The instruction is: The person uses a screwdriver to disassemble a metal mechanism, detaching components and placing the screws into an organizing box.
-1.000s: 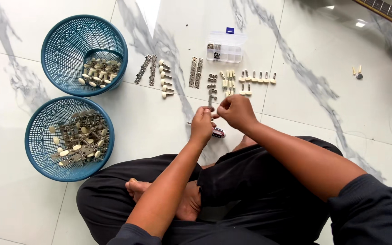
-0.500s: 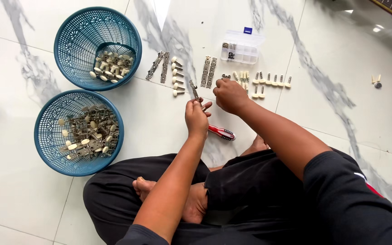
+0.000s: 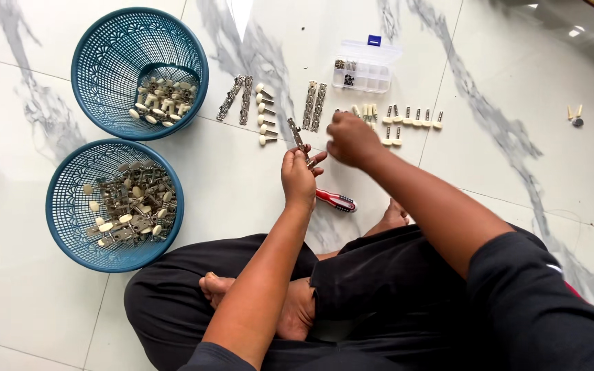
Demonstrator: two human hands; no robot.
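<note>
1. Plate: a slim metal strip, held upright-ish above the floor, its lower end pinched in the left hand, its top tilting up and to the left.
2. Left fingers are clamped together around the strip's lower part; the thumb seems to press it from the right, though the grip is partly hidden.
3. The right hand hovers just right of the plate, over the row of pegs laid out on the floor. Its fingers are curled downward; whether they pinch a peg cannot be told from here.
4. Lying just below the left hand, there's a red-handled tool on the floor, untouched.
5. More plates lie in pairs beyond the hands, with cream-knobbed pegs between them and a clear parts box further back.
6. Off to the left, two blue baskets: the upper basket with loose cream-knobbed pieces, the lower basket heaped with assembled metal parts.
7. To do this well, judging from the grip: keep the strip steady with a low pinch so its holes stay open to the right hand, and bring each peg in squarely rather than at a slant.
</note>
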